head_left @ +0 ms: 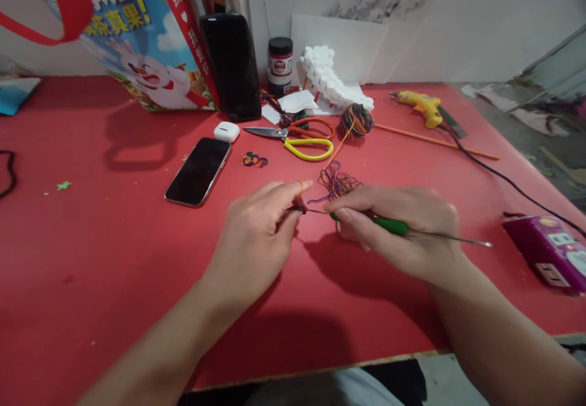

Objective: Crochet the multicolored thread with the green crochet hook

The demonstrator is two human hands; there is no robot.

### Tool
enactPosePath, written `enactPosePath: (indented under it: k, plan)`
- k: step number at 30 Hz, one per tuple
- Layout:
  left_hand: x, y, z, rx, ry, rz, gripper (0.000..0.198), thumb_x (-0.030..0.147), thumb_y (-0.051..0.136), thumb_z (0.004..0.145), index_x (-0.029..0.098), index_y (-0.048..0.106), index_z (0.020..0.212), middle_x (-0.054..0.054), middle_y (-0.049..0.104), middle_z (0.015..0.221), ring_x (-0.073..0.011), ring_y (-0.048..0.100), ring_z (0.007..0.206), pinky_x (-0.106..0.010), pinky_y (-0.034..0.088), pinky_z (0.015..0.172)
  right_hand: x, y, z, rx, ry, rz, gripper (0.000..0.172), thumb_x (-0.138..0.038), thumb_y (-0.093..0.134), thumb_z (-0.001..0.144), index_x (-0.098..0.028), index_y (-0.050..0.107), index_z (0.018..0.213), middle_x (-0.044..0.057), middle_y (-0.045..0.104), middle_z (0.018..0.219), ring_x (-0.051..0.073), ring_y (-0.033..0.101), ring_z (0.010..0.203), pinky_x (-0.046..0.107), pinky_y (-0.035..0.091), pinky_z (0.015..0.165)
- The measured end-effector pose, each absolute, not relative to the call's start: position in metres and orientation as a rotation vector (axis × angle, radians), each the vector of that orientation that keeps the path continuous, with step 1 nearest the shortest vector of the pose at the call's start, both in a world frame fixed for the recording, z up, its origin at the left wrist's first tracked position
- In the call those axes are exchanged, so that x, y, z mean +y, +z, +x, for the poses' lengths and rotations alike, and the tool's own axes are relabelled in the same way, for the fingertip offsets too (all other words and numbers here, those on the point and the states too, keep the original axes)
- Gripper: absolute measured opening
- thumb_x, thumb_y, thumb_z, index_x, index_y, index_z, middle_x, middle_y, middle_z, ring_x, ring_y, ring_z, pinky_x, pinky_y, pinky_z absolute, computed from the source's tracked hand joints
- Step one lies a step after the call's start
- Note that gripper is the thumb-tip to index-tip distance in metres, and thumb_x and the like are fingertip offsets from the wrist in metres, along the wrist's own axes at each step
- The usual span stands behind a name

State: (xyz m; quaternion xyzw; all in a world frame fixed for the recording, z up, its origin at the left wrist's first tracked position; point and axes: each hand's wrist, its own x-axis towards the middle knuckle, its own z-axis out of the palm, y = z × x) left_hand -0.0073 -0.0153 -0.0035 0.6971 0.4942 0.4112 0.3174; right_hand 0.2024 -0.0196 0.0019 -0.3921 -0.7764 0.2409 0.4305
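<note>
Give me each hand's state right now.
Left hand: closed, pinching the multicoloured yarn.
Right hand: closed on the green-handled crochet hook.

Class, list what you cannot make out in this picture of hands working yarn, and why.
Head view throughout.
1. Tip of the crochet hook held by the right hand: hidden behind fingers of the left hand, which pinch the yarn.
2. Jar label: too small to read.
3. Printed bag: cut off by the top edge.
4. Purple power strip: cut off by the right edge.
</note>
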Motion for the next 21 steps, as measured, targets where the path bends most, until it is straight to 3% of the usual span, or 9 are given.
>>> enactPosePath:
  k: [4,9,21]
  plan:
    - [-0.011,0.0,-0.006,1.32,1.057,1.409,0.032,0.016,0.084,0.08,0.023,0.086,0.111,-0.003,0.081,0.089,-0.0142,0.068,0.074,-0.027,0.054,0.074,-0.022,0.002,0.199,-2.095,0.373,-0.861,0.02,-0.011,0.064,0.1,-0.021,0.08,0.107,0.005,0.082,0.083,0.014,0.077,0.069,0.023,0.058,0.064]
    - [-0.004,0.0,-0.008,1.107,1.042,0.96,0.036,0.016,0.098,0.06,0.021,0.088,0.094,0.0,0.077,0.078,-0.0111,0.069,0.071,-0.022,0.058,0.071,-0.022,-0.002,0.201,-2.076,0.339,-0.769,0.021,-0.007,0.065,0.098,-0.016,0.077,0.113,0.007,0.082,0.086,0.014,0.079,0.079,0.021,0.061,0.071]
    - [-0.004,0.001,-0.007,0.864,1.058,0.824,0.032,0.017,0.097,0.069,0.025,0.088,0.099,0.0,0.078,0.086,-0.0052,0.067,0.068,-0.014,0.057,0.067,-0.022,-0.009,0.196,-1.973,0.31,-0.724,0.025,-0.008,0.068,0.096,-0.017,0.078,0.117,0.007,0.081,0.085,0.017,0.077,0.073,0.026,0.062,0.065]
